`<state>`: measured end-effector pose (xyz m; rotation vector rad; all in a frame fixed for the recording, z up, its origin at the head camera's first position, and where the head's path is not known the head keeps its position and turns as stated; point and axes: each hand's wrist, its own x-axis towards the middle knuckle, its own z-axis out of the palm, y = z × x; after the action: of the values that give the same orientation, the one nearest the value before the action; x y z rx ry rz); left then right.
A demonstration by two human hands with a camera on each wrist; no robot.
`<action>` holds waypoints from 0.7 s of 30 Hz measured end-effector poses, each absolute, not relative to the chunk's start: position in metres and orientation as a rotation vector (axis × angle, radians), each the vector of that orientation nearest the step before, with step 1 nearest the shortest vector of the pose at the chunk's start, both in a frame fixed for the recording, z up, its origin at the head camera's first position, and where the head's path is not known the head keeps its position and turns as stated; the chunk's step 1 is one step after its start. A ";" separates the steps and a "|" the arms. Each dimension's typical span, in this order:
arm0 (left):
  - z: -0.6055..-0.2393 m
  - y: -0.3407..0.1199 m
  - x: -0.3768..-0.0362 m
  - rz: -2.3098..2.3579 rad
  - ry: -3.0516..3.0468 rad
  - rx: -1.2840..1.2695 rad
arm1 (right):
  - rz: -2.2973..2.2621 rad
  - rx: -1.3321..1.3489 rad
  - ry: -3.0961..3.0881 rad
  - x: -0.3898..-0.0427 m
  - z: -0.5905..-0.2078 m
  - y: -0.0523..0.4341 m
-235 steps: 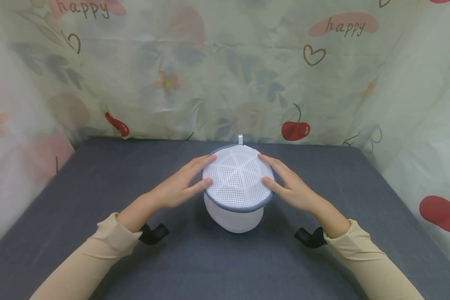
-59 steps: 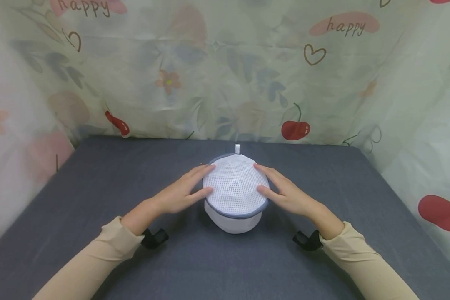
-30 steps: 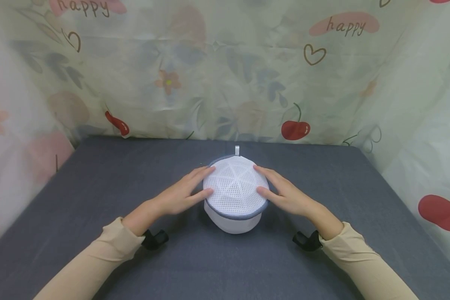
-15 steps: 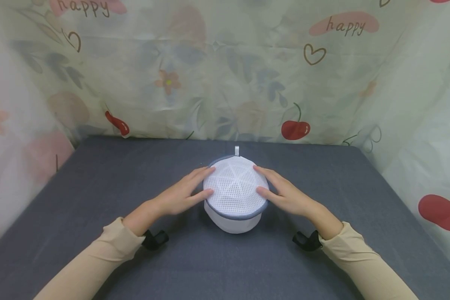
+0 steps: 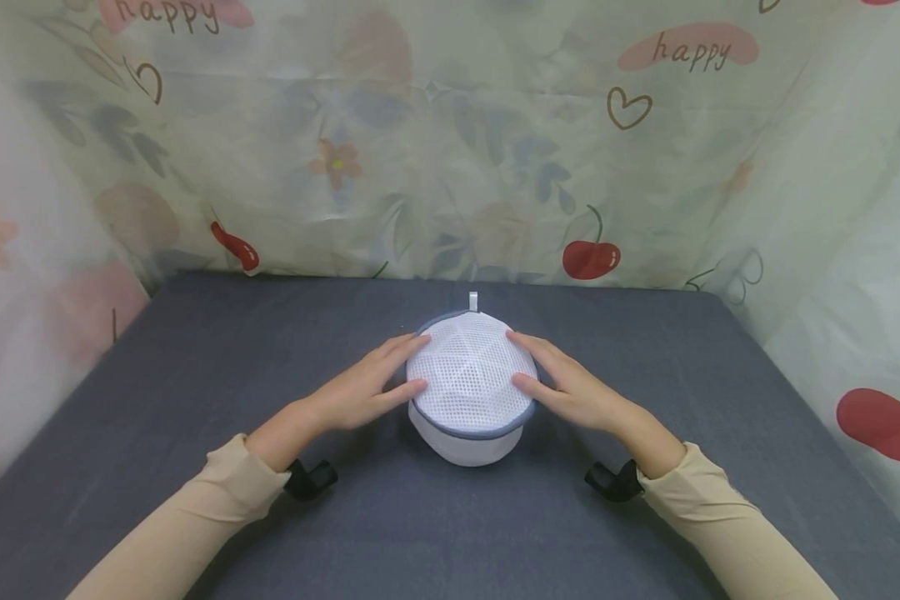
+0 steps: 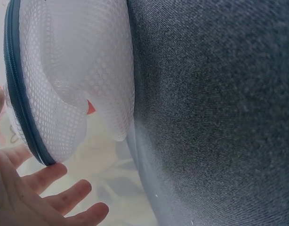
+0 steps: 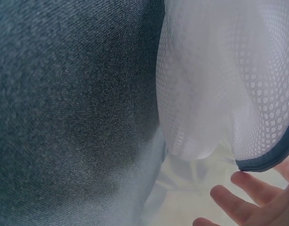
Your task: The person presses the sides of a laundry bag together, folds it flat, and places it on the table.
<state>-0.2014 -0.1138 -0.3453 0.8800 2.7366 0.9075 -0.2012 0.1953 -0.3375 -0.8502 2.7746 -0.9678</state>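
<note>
A white mesh laundry bag [image 5: 471,375] with a blue-grey zipped rim stands at the middle of the table, its round top facing up. Its side wall [image 6: 107,66] is creased and folded inward in the left wrist view. My left hand [image 5: 356,390] touches the left edge of the top with thumb and fingertips, fingers fairly straight and spread. On the opposite edge my right hand [image 5: 581,387] rests the same way. The right wrist view shows fingertips [image 7: 241,179] beside the zipped rim [image 7: 267,160]. Part of each hand's remaining fingers is hidden from the head view.
A dark grey cloth covers the table [image 5: 450,533]. A small pale tab [image 5: 473,301] sticks up from the bag's far edge. Printed curtains [image 5: 450,167] hang behind the table and at both sides. Black wrist mounts [image 5: 311,480] sit under both forearms.
Since the oldest frame, the bag's top has sunk lower and its tab has come nearer, with both hands following it down. Over the last second almost nothing has moved.
</note>
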 end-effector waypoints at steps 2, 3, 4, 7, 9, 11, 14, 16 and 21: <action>-0.345 -0.113 -0.202 0.890 2.748 0.871 | -0.970 -0.850 2.776 -0.201 -0.337 0.195; -0.345 -0.113 -0.202 0.882 2.755 0.869 | -0.968 -0.849 2.779 -0.201 -0.337 0.195; -0.345 -0.113 -0.202 0.873 2.762 0.861 | -0.969 -0.849 2.780 -0.201 -0.337 0.194; -0.345 -0.113 -0.202 0.851 2.786 0.866 | -0.962 -0.852 2.788 -0.200 -0.338 0.193; -0.346 -0.113 -0.202 0.838 2.807 0.887 | -0.955 -0.858 2.797 -0.200 -0.338 0.193; -0.346 -0.112 -0.202 0.824 2.828 0.916 | -0.941 -0.859 2.810 -0.200 -0.338 0.193; -0.346 -0.111 -0.202 0.801 2.851 0.947 | -0.913 -0.870 2.835 -0.200 -0.339 0.192; -0.346 -0.110 -0.201 0.782 2.861 0.951 | -0.888 -0.883 2.855 -0.200 -0.339 0.191; -0.346 -0.109 -0.200 0.748 2.878 0.974 | -0.808 -0.947 2.920 -0.198 -0.339 0.189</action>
<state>-0.2001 -0.1090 -0.3457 0.9745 2.8778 0.7481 -0.1982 0.1890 -0.3387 -0.9473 2.9205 -0.8079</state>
